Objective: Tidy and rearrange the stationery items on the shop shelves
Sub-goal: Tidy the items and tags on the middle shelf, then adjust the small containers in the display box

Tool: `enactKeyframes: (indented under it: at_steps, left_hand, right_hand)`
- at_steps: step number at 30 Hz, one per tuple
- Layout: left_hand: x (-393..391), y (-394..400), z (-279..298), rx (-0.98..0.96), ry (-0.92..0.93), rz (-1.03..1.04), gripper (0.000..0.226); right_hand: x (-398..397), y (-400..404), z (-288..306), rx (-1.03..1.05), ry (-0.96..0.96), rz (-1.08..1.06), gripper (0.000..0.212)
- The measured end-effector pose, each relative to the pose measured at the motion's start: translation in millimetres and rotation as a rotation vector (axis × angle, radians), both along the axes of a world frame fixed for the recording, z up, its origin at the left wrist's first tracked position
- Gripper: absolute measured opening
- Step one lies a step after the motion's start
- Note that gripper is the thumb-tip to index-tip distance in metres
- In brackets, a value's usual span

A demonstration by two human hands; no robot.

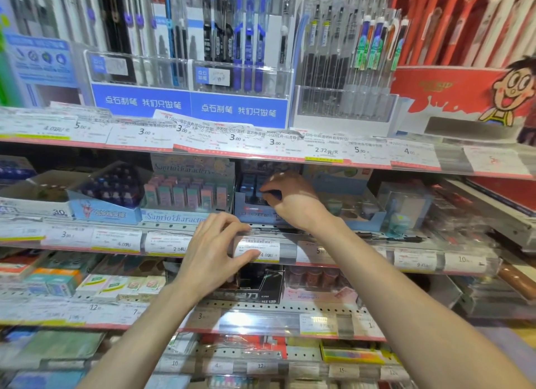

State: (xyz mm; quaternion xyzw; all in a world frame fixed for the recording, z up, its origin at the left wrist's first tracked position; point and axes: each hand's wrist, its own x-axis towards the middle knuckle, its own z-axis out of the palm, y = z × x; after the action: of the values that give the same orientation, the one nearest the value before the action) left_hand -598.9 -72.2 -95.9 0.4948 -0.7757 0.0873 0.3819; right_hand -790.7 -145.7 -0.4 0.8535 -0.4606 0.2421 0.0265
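Reaching into a stationery shop's middle shelf: right hand [285, 198] inside a blue display box [255, 211], fingertips curled together and pinching at a small dark item [252, 185] standing among similar ones in the box's row; whether actually gripped cannot be told through the blur. Left hand [216, 251] below and to the left of it, on the shelf's front edge, fingers [229, 225] laid along the top of the clear price rail [290, 251] and thumb pressed beneath, pinching a white price label [258, 248] between them.

Just left of the right fingertips, a pastel Sanrio tray [174, 214] filled with upright pink and green erasers [185, 193]. Further left, a light blue carton [104, 211] packed with dark purple pieces. Right of the wrist, a pale blue open box [368, 217] holding small rounded items, too blurred to identify.

Above both hands, clear acrylic holders [188, 72] stocked with black and blue pens [249, 55], and a red cartoon display [464, 93] with red and white pens. Under the left palm, a black box [255, 290] on the next shelf down
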Motion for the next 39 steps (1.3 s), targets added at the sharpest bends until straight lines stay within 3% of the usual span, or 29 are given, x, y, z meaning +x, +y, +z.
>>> enactKeyframes:
  at_steps: [11, 20, 23, 25, 29, 39]
  left_hand:
    - [-0.9, 1.3, 1.2, -0.001, -0.003, 0.003, 0.051]
    - [-1.5, 3.1, 1.0, -0.018, 0.002, -0.004, 0.046]
    - [-1.2, 3.2, 0.3, -0.025, -0.006, -0.015, 0.044]
    - [-1.4, 3.5, -0.7, -0.036, -0.024, -0.020, 0.043]
    - [-2.1, 2.9, -3.2, -0.065, -0.049, -0.026, 0.038]
    - [-75.4, 0.4, 5.6, -0.141, -0.078, -0.077, 0.038]
  right_hand:
    - [0.3, 0.9, -12.5, -0.085, -0.074, 0.025, 0.021]
    - [-11.5, 23.6, -9.2, 0.031, -0.108, 0.007, 0.036]
    - [-19.7, 35.4, -11.2, 0.044, -0.132, -0.027, 0.027]
    - [-28.4, 44.7, -13.0, 0.027, -0.156, -0.081, 0.015]
    - [-54.2, 67.3, -24.4, -0.075, -0.190, -0.183, 0.027]
    - [-159.4, 108.6, -57.2, -0.127, -0.386, -0.303, 0.023]
